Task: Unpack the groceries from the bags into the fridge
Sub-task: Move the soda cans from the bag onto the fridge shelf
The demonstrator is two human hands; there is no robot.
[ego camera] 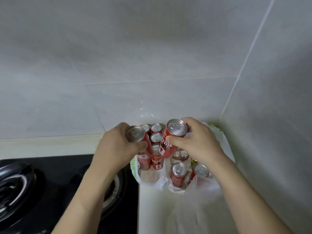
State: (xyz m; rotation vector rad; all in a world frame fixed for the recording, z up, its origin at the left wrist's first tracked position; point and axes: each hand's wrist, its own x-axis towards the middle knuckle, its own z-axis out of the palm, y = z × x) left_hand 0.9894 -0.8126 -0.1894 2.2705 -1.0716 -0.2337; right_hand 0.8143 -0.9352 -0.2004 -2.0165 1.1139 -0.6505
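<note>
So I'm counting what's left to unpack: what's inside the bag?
The bag holds upright red cans and a brown packet. The left hand and right hand each grip a can above it, hiding what lies beneath.

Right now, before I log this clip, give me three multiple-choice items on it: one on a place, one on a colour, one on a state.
1. Where does the stove lie relative to the bag?
A. to its left
B. to its right
C. behind it

2. What colour are the can bodies?
A. blue
B. red
C. green

3. What is the left hand doing?
A. resting flat on the counter
B. hanging idle
C. gripping a can

Answers:
1 A, the black stove sits left of the white bag.
2 B, the left can and right can show red sides under silver tops.
3 C, its fingers curl round the left can; the right hand grips the right can.
</note>
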